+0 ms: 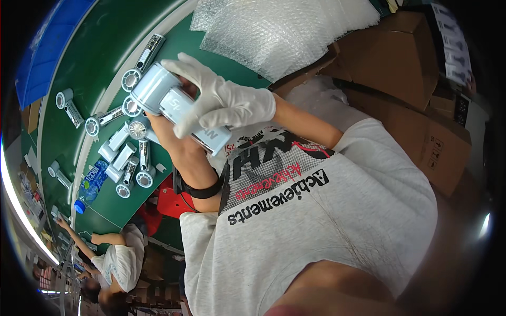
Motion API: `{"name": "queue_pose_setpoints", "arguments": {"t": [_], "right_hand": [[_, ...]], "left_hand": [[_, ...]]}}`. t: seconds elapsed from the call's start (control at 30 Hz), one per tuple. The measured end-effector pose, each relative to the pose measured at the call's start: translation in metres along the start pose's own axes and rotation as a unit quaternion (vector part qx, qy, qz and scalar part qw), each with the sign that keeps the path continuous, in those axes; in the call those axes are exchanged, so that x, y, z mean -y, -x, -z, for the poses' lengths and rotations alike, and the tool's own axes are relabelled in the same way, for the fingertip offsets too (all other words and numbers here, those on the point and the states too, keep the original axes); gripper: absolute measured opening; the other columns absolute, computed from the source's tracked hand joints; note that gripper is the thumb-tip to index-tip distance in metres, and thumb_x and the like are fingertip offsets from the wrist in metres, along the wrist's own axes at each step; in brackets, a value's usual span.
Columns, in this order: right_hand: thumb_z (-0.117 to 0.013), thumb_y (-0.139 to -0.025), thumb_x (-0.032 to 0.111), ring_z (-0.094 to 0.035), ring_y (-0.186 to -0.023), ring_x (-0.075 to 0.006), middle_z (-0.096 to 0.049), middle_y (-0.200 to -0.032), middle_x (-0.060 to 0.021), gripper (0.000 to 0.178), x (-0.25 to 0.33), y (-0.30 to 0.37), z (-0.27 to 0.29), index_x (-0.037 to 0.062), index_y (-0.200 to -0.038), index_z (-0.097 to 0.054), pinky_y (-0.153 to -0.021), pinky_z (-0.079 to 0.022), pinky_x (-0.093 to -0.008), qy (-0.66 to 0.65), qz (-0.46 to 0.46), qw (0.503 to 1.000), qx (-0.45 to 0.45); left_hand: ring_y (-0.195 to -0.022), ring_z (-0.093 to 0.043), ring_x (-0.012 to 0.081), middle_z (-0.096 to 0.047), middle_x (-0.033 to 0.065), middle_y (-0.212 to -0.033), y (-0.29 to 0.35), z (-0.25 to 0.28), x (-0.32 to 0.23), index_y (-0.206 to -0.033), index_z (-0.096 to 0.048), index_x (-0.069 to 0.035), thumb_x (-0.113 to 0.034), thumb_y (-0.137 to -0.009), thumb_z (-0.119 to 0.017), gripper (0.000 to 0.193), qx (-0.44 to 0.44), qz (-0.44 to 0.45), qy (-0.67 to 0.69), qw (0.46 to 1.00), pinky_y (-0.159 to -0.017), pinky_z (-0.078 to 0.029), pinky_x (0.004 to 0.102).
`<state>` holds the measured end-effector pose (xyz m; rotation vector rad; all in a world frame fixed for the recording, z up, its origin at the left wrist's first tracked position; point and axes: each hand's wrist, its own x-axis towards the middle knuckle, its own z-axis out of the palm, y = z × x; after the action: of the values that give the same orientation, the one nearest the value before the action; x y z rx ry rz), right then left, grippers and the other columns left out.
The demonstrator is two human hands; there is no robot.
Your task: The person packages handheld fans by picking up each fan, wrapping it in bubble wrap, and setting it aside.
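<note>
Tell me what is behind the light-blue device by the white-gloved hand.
Behind the light-blue device, a bare left forearm and a sliver of the left hand show. Most of that hand is covered, so its grip cannot be seen.

A long, white strip light (21, 217) is glowing beyond the smooth green worktable (100, 58); brown cardboard boxes (390, 50) are standing beside it.

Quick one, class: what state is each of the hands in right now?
Left hand: mostly hidden behind the light-blue device; grip cannot be told.
Right hand: white-gloved, open, fingers spread at the device; firm hold unclear.
</note>
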<state>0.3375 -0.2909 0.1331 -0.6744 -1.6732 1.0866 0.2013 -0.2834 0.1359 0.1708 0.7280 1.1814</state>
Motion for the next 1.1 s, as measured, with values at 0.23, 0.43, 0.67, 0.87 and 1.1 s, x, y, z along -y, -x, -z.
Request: {"name": "queue_pose_setpoints", "arguments": {"t": [0.23, 0.43, 0.67, 0.87, 1.1], "right_hand": [[-0.061, -0.073, 0.009, -0.042, -0.117, -0.0293, -0.035, -0.131, -0.0209, 0.053, 0.021, 0.023, -0.018, 0.004, -0.123, -0.043, -0.093, -0.036, -0.0326, -0.148, -0.15, 0.966, -0.15], [-0.063, -0.066, 0.001, -0.055, -0.098, -0.0262, -0.051, -0.11, -0.0164, 0.058, 0.02, 0.03, -0.012, -0.0002, -0.119, -0.04, -0.082, -0.043, -0.0333, 0.065, -0.269, 0.952, -0.134], [-0.063, -0.074, 0.019, -0.06, -0.075, -0.021, -0.056, -0.092, -0.0129, 0.045, 0.026, 0.037, 0.025, -0.0002, -0.11, -0.045, -0.068, -0.048, -0.0303, -0.29, -0.354, 0.889, -0.002], [-0.046, -0.085, 0.046, -0.058, -0.061, -0.0201, -0.056, -0.086, -0.0125, 0.05, 0.047, 0.007, 0.003, 0.0018, -0.109, -0.046, -0.057, -0.05, -0.0301, -0.556, -0.334, 0.74, -0.181], [-0.042, -0.086, 0.047, -0.056, -0.062, -0.0206, -0.055, -0.09, -0.0131, 0.054, 0.028, 0.029, 0.027, 0.0002, -0.112, -0.044, -0.056, -0.049, -0.0308, -0.52, -0.311, 0.758, -0.24]], "left_hand": [[-0.09, -0.055, 0.0228, -0.056, 0.012, -0.098, -0.019, -0.037, 0.024, -0.109, -0.046, 0.0, -0.038, -0.089, -0.033, 0.045, -0.071, -0.259, -0.152, 0.951, -0.082, -0.045, 0.0374], [-0.092, -0.055, 0.0259, -0.054, 0.0133, -0.101, -0.025, -0.058, 0.028, -0.104, -0.045, 0.001, -0.052, -0.085, -0.04, 0.057, -0.162, -0.302, -0.425, 0.838, -0.081, -0.045, 0.0394], [-0.095, -0.055, 0.0324, -0.047, 0.0176, -0.114, -0.047, -0.024, 0.042, -0.121, -0.036, 0.002, -0.059, -0.077, -0.049, 0.076, 0.137, -0.062, -0.053, 0.987, -0.088, -0.042, 0.0443], [-0.107, -0.048, 0.0294, -0.043, 0.0131, -0.124, -0.077, 0.198, 0.166, -0.126, -0.036, -0.003, -0.054, -0.078, -0.051, 0.072, 0.411, -0.194, 0.11, 0.884, -0.094, -0.037, 0.0392], [-0.098, -0.05, 0.0257, -0.048, 0.0119, -0.113, -0.041, 0.145, 0.175, -0.118, -0.042, -0.003, -0.044, -0.078, -0.054, 0.058, 0.42, -0.13, -0.101, 0.893, -0.086, -0.039, 0.0359]]}}
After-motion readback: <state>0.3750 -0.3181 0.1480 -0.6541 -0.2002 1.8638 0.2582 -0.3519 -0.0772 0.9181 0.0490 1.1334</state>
